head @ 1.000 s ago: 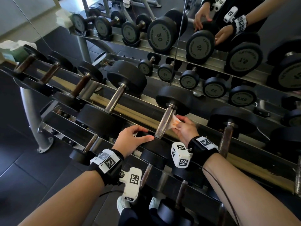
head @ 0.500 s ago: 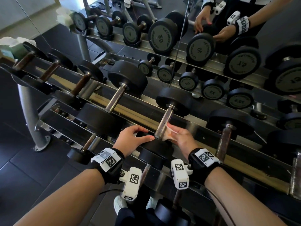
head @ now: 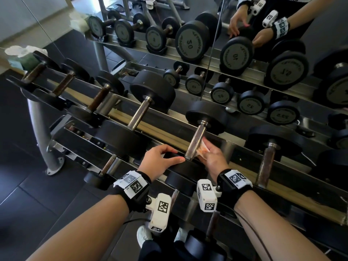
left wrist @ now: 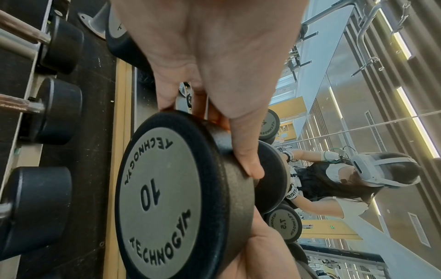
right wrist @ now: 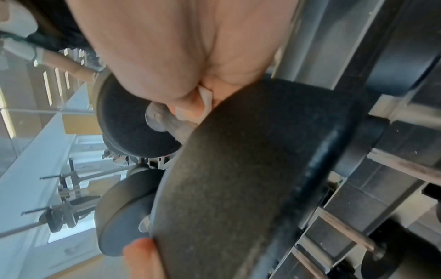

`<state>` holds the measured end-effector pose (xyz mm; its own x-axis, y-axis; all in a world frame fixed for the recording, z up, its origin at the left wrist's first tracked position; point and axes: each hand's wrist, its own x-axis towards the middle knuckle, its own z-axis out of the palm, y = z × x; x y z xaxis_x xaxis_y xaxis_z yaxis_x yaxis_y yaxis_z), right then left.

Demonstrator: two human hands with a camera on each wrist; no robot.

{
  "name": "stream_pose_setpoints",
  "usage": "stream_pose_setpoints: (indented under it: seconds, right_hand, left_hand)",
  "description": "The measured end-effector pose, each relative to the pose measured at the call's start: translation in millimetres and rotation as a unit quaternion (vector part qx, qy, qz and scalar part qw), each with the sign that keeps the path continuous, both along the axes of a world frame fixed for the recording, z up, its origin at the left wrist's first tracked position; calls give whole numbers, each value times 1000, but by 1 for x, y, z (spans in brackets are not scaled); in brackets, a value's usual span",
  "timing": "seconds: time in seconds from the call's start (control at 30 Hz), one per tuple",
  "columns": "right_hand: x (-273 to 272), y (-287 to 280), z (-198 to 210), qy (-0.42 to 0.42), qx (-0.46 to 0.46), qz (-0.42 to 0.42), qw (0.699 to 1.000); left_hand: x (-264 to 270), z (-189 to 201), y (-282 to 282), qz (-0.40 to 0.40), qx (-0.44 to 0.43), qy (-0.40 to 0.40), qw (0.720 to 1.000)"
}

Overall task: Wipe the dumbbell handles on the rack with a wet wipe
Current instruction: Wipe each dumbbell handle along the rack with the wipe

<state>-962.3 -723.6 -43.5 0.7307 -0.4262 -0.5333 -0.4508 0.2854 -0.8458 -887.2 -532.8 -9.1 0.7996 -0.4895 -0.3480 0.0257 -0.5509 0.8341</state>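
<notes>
- Wiping is under way: right hand (head: 213, 157) pinches the wet wipe (head: 203, 148) against the handle (head: 195, 142) of the 10 dumbbell (left wrist: 164, 196) on the rack (head: 165, 132), low on the bar, close to the near weight head.
- Left hand (head: 157, 159) curls over that near head (head: 183, 167), thumb and fingers gripping its rim, steadying it.
- Next move, I'd judge: slide the wipe up the bar away from the grip, towards the far head (head: 206, 116), and around it.
- Room is tight: heads cap both ends of the bar, rack rail sits just below; neighbouring handles stand well apart on either side.
</notes>
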Motion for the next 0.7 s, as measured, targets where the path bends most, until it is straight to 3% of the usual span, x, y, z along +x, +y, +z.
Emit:
stream_pose_setpoints:
  seconds: [0.17,0.33,0.5,0.7]
  right_hand:
    - [-17,-6,13,-16,49,12,999]
    - [-8,-12,20,-28,-2,-26,999]
    - [3,-2,20,-48,-58,26,997]
    - [-29,9,21,-56,46,68,995]
  left_hand:
    - [0,1,-1,-3,-6,5,1000]
    - [1,1,-1,-7,1,6,1000]
    - [-1,3,-1,-6,-2,0,1000]
    - [-1,3,0,-15,-8,-6,1000]
